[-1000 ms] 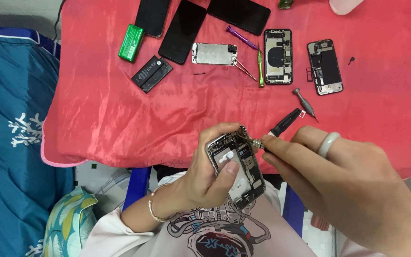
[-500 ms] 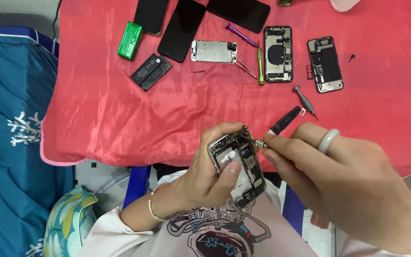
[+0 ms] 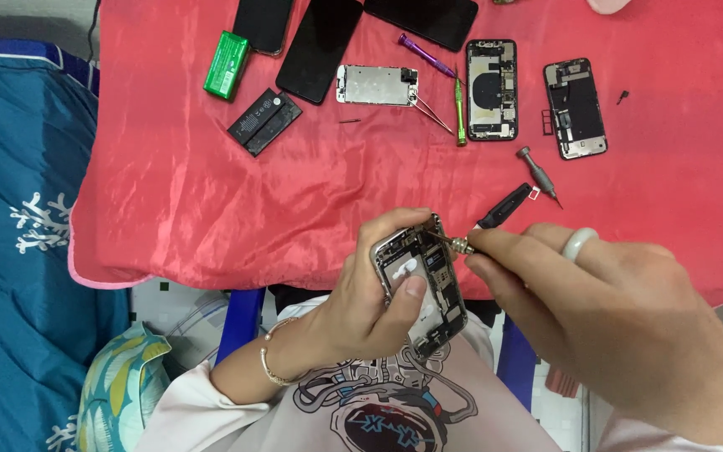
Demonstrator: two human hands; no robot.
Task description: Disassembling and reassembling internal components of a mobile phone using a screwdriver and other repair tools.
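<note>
View from above, looking down at 2 hands over a red cloth [image 3: 211, 192] spread on a table. The left hand [image 3: 361, 301] is wrapped around an opened phone frame [image 3: 424, 285], held just off the near edge of the cloth, above the person's lap; thumb pressed on the phone's inner plate, fingers curled behind it. The right hand [image 3: 621, 318], w/ a pale ring on 1 finger, is pinched narrow on a small screwdriver [image 3: 453, 243]. Its metal tip touches the top right corner of the frame's inside.

To do this step well, in my judgement: keep the driver in line w/ the screw, press lightly, turn slowly w/ the fingertips, and let the left thumb brace the frame so it can't twist. Screws this small strip or drop easily, so working over the cloth rather than the lap would help catch them. Whether the tip is seated in a screw head is too small to tell.

Farther back on the cloth, well apart from the hands: 2 more opened phones [image 3: 490, 88], a bare metal plate [image 3: 376, 84], a black battery [image 3: 264, 122], a green box [image 3: 226, 53], dark screens [image 3: 320, 48], tweezers [image 3: 433, 114], a green driver [image 3: 459, 117], a purple driver [image 3: 426, 54], a grey driver bit [image 3: 537, 172].
</note>
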